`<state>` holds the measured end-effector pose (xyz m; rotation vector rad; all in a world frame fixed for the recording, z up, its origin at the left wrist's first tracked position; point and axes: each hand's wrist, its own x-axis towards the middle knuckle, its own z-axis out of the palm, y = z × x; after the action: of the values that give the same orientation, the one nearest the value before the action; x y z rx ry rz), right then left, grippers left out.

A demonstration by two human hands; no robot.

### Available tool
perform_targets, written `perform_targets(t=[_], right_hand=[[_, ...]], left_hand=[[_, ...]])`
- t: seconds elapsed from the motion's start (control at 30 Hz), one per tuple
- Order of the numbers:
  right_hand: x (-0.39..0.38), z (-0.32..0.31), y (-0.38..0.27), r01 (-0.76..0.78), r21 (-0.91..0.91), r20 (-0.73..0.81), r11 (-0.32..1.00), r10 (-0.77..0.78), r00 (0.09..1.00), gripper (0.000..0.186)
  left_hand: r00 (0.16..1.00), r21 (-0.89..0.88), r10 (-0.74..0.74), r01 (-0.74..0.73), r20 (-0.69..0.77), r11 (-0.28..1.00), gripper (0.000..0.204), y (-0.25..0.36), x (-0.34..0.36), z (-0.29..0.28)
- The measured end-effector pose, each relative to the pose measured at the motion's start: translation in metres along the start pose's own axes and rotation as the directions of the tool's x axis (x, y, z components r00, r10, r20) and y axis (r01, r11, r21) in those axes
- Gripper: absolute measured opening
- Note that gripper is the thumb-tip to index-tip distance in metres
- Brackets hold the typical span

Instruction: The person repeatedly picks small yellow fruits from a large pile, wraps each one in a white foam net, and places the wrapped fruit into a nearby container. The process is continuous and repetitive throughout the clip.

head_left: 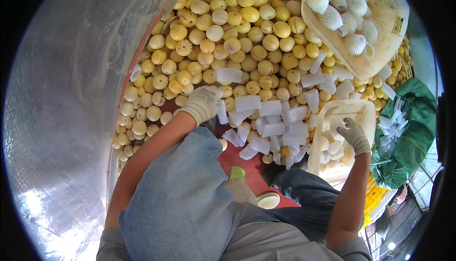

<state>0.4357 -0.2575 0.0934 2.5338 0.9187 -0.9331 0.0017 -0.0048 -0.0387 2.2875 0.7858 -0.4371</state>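
Both my hands wear white knit gloves with stripes. My left hand (pixel 202 105) is closed at the edge of a big pile of yellow, purple-streaked pepino melons (pixel 232 45). A white foam net sleeve (pixel 222 113) hangs at its fingertips and looks pinched there. Over the pale plastic crate (pixel 316 152) on the right, my right hand (pixel 355 136) has its fingers apart and holds nothing. Several melons in foam nets (pixel 333 148) lie inside that crate. Many loose foam net sleeves (pixel 280 128) are spread over the melons between my hands.
A larger pale crate (pixel 380 63) with netted melons rests on the pile at the far right. Beside the near crate, a green bag (pixel 412 132) holds more white sleeves, with a yellow crate (pixel 375 197) below. A silvery sheet wall (pixel 80 80) rises on the left.
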Motion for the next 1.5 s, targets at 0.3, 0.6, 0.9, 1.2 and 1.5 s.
perform_targets(t=[0.3, 0.6, 0.9, 1.2, 1.5], right_hand=[[-0.014, 0.026, -0.105, 0.221, 0.396, -0.307, 0.891, -0.099, 0.947, 0.039], [-0.04, 0.097, -0.209, 0.365, 0.543, -0.067, 0.756, -0.394, 0.917, 0.039], [-0.051, 0.122, -0.263, 0.314, 0.697, 0.04, 0.644, -0.473, 0.88, 0.047], [-0.043, 0.119, -0.281, 0.035, 0.778, 0.191, 0.628, -0.289, 0.938, 0.034], [-0.048, 0.142, -0.28, 0.56, 0.54, -0.278, 0.628, -0.495, 0.823, 0.044]], left_hand=[[0.974, 0.204, 0.224, -0.222, 0.016, 0.953, 0.032, -0.008, -0.005, 0.046], [0.981, -0.209, 0.155, -0.176, -0.115, 0.962, 0.027, -0.008, -0.012, 0.046], [0.991, -0.948, -0.122, 0.083, 0.047, 0.307, 0.042, 0.005, -0.007, 0.019], [0.998, -0.97, 0.065, -0.018, -0.003, 0.244, 0.061, 0.015, -0.01, -0.009], [0.957, -0.878, 0.262, 0.231, 0.127, -0.42, 0.056, 0.021, -0.026, -0.015]])
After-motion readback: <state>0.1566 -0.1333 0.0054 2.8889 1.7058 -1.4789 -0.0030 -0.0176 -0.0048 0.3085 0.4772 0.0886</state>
